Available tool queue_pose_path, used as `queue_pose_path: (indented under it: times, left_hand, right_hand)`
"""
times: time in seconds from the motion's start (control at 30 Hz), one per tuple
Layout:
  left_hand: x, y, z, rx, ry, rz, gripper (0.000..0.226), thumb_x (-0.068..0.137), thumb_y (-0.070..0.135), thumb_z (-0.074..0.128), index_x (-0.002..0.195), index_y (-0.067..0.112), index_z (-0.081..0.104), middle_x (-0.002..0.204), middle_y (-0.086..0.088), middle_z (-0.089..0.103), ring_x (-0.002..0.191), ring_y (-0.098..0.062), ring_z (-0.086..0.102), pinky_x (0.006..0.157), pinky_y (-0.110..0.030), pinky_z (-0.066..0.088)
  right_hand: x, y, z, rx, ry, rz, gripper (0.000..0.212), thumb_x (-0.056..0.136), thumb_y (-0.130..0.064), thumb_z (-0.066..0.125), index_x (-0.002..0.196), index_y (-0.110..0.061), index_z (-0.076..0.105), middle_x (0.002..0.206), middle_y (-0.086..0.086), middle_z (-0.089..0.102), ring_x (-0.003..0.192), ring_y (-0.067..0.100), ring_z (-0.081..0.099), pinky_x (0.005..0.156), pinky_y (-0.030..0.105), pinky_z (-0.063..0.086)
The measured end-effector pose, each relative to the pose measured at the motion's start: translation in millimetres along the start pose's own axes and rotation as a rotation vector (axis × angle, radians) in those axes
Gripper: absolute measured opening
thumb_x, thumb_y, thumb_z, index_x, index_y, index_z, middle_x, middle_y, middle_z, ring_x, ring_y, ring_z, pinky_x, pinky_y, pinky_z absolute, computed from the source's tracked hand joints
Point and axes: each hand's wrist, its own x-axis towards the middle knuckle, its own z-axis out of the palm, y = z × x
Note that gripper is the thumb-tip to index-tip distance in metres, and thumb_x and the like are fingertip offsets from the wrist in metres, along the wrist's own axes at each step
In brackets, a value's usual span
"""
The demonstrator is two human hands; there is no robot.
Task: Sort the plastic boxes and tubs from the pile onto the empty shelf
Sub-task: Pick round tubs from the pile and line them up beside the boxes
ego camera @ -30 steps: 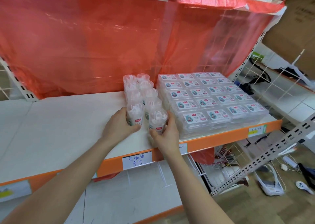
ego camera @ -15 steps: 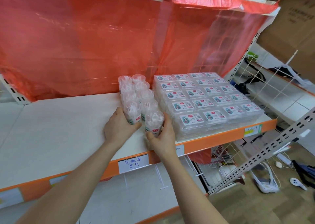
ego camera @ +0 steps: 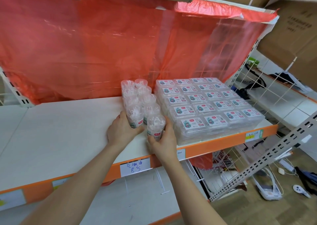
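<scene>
**Both hands on the two front tubs near the shelf's front edge**

Nearest on my feed, two bare forearms (ego camera: 82, 187) reach up over the white lower shelf board (ego camera: 120, 202). Past it runs the orange front edge of the white shelf (ego camera: 60, 130), with a white handwritten price tag (ego camera: 134, 167) fixed to that edge just below the hands.

The left hand (ego camera: 120, 130) wraps round the left front tub (ego camera: 135, 120), a clear round plastic tub of white picks with a small label. Its fingers are behind the tub's left side and its thumb lies across the lower front. The right hand (ego camera: 164, 137) grips the right front tub (ego camera: 155, 128), of the same kind, with the thumb on its left and the fingers curled round its right. Both tubs are upright, just beside each other near the front edge. I cannot tell whether the right one's base rests on the board.

Behind them, two rows of like tubs (ego camera: 137, 91) run toward the back edge. Just to their right, stacked flat clear plastic boxes (ego camera: 211, 108) with labelled lids fill the shelf's right end. A translucent red plastic sheet (ego camera: 85, 44) hangs along the back edge.
</scene>
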Motion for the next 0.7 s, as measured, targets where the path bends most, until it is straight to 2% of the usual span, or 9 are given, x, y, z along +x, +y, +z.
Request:
queue_pose_path:
  times: [0.23,0.43,0.5,0.6,0.7]
  left_hand:
    - [-2.9,-7.3,-7.7,0.025,-0.021,0.041,0.076,0.063,0.042,0.078,0.125,0.011,0.044,0.124,-0.009,0.053,0.114,-0.027,0.048,0.089,-0.038,0.044]
    - [-18.9,-14.9,-25.0,0.038,-0.107,0.164,0.075,0.077,0.036,0.071,0.138,0.012,0.034,0.136,-0.011,0.044,0.125,-0.027,0.039,0.099,-0.032,0.032]
    - [-26.0,-15.7,-32.1,0.079,-0.110,0.203,0.072,0.082,0.036,0.065,0.140,0.013,0.031,0.139,-0.010,0.040,0.128,-0.026,0.036,0.101,-0.032,0.031]
    - [-36.1,-16.2,-41.4,0.157,-0.091,0.227,0.069,0.087,0.039,0.058,0.142,0.013,0.026,0.143,-0.008,0.035,0.130,-0.025,0.031,0.103,-0.032,0.028]
    - [-43.9,-18.0,-47.5,0.227,-0.069,0.243,0.066,0.090,0.041,0.051,0.144,0.013,0.023,0.145,-0.007,0.032,0.131,-0.024,0.030,0.103,-0.032,0.027]
  right_hand:
    - [0.1,0.2,0.9,-0.007,0.013,-0.014,0.077,0.065,-0.023,0.060,0.137,-0.009,0.036,0.132,0.006,0.051,0.123,0.020,0.047,0.101,0.042,0.041]
    - [-5.7,-3.8,-0.6,0.016,0.019,-0.045,0.079,0.069,-0.024,0.064,0.139,-0.010,0.032,0.139,0.005,0.044,0.130,0.019,0.039,0.106,0.043,0.036]
    - [-8.3,-7.2,-4.0,0.035,0.027,-0.049,0.080,0.074,-0.016,0.068,0.143,-0.010,0.027,0.145,0.005,0.037,0.134,0.018,0.032,0.111,0.035,0.028]
    - [-11.8,-11.0,-7.5,0.033,0.043,-0.079,0.079,0.078,-0.007,0.067,0.144,-0.008,0.024,0.147,0.007,0.032,0.137,0.019,0.027,0.107,0.022,0.019]
    - [-19.7,-13.4,-8.8,-0.012,0.034,-0.143,0.070,0.084,-0.017,0.060,0.143,-0.006,0.025,0.146,0.010,0.032,0.136,0.023,0.027,0.106,0.023,0.017]
